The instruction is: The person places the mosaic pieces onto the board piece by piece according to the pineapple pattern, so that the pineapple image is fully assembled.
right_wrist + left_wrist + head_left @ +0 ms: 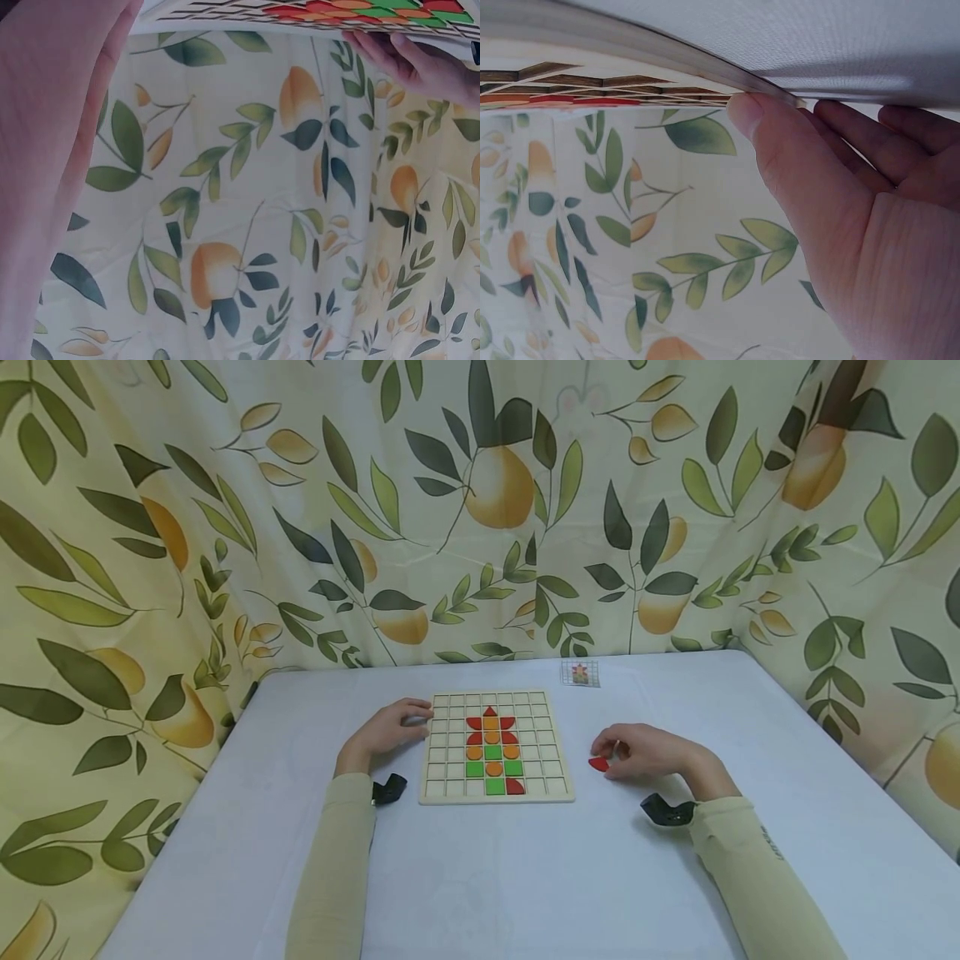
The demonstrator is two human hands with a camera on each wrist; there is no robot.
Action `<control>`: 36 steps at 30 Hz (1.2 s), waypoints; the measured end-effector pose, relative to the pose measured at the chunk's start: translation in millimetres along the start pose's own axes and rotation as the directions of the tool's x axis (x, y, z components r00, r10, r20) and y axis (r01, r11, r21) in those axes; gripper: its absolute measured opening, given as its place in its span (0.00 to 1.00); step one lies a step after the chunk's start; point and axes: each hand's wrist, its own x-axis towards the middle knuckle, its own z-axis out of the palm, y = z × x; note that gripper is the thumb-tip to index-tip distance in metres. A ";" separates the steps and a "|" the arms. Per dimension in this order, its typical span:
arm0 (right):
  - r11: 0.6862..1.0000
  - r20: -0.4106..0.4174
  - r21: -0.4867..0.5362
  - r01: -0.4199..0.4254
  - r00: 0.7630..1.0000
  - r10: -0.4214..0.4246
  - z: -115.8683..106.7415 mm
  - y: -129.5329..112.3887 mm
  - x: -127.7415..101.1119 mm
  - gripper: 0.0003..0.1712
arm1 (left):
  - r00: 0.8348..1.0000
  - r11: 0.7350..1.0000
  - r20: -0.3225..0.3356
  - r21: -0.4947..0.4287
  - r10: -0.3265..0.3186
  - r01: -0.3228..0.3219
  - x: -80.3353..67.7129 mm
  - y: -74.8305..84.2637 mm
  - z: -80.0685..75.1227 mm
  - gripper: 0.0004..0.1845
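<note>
White cloth covers the table (525,877), which is backed by a curtain (480,510) printed with leaves and pears. On the cloth lies a wooden grid board (450,777), partly filled: red, orange and green pieces (492,752) are set in its middle columns as an upright figure, with a red quarter-round in the bottom row beside a green square. A small pattern card (581,673) lies beyond the board's far right corner, well apart from both hands.

The left hand (386,731) is rested against the board's left edge, fingers relaxed and lightly curled over the rim, nothing being gripped; in the left wrist view the thumb (780,150) is seen touching the board's underside edge. The right hand (637,750) lies on the cloth to the right of the board, fingers curled, with a loose red piece (598,764) pinched at the fingertips, low on the cloth.

The step in hand is judged to be the fetching of one more red piece while the board is steadied. The next move would call for the piece to be lifted, turned to the right orientation and lowered squarely into an empty cell, probably bottom left of the green square.

The card's picture is too small to be read. The red piece's exact shape is partly hidden by the fingers. The right wrist view shows mostly curtain; the piece is not seen there.
</note>
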 end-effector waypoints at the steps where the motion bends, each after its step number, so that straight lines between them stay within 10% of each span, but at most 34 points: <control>1: 1.000 0.005 -0.001 -0.001 1.000 0.001 0.3 0.4 0.2 0.14 | 1.000 1.000 0.000 0.002 0.001 -0.001 0.1 -0.3 0.0 0.20; 28: 0.999 -0.036 -0.032 0.013 0.999 -0.014 5.6 -10.4 8.4 0.08 | 1.000 1.000 0.000 -0.018 -0.016 0.016 -1.1 0.3 1.5 0.20; 36: 0.995 -0.066 -0.034 0.099 0.993 -0.101 4.1 -49.6 18.4 0.09 | 0.999 0.999 -0.005 -0.026 -0.039 0.039 -1.5 3.3 -0.8 0.20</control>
